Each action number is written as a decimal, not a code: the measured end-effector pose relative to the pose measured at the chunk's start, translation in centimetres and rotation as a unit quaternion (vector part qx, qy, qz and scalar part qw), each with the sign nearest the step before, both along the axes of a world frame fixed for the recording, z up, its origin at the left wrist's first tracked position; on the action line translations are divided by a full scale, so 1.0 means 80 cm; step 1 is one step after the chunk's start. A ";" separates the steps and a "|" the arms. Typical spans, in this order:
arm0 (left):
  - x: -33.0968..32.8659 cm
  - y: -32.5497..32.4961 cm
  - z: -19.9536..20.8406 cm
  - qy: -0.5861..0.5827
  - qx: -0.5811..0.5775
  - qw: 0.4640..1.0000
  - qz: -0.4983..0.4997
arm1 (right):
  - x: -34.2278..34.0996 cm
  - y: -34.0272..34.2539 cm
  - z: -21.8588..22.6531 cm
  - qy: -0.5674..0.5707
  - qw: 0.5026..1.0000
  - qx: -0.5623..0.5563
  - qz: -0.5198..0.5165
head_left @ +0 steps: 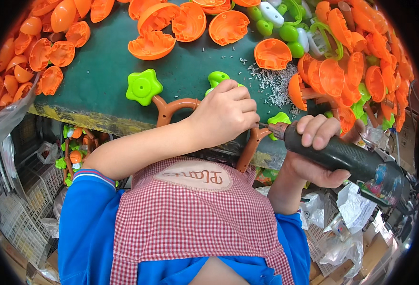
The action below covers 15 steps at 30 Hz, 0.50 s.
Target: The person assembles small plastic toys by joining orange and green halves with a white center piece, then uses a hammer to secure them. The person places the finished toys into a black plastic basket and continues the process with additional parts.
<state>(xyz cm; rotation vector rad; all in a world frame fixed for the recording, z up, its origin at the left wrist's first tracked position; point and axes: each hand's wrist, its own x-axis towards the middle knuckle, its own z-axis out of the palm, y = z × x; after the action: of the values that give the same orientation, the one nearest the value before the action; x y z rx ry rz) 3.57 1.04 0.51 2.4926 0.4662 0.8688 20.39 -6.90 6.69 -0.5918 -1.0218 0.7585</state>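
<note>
My left hand (pixel 226 114) is closed over the middle of a brown forked plastic branch piece (pixel 167 110), largely hiding the part beneath its fingers. A bright green star-shaped knob (pixel 144 87) tops the left end of the branch. Another green piece (pixel 217 77) pokes out behind my knuckles. On the right, a green flower-like part (pixel 280 118) sits beside a lower brown arm (pixel 252 148). In my right hand (pixel 316 149) is a black electric screwdriver (pixel 335 154), held slanting, its tip pointing left at the brown arm. Whether the tip touches a screw cannot be made out.
Small loose screws (pixel 276 85) lie scattered on the green worktable (pixel 100 71). Orange half-shells (pixel 152 45) are spread along the back and heaped (pixel 357 71) at the right, more at the left. Green and white parts (pixel 285 23) stand behind. Plastic crates (pixel 26 209) are below.
</note>
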 end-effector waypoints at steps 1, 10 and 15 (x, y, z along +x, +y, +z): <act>-0.003 -0.001 0.001 -0.004 0.006 1.000 -0.001 | -0.004 -0.002 0.000 -0.009 1.000 -0.002 0.001; -0.046 -0.006 0.018 0.045 -0.112 0.993 -0.010 | -0.037 -0.001 0.006 -0.024 0.999 0.013 0.038; -0.080 -0.001 -0.003 0.080 -0.153 0.984 -0.032 | -0.067 -0.011 0.022 -0.074 0.993 -0.028 0.088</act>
<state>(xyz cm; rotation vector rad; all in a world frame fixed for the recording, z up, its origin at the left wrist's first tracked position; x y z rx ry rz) -2.81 0.92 0.25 2.2877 0.5266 0.5277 15.04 -7.81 8.43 -0.6177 -1.2040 0.9118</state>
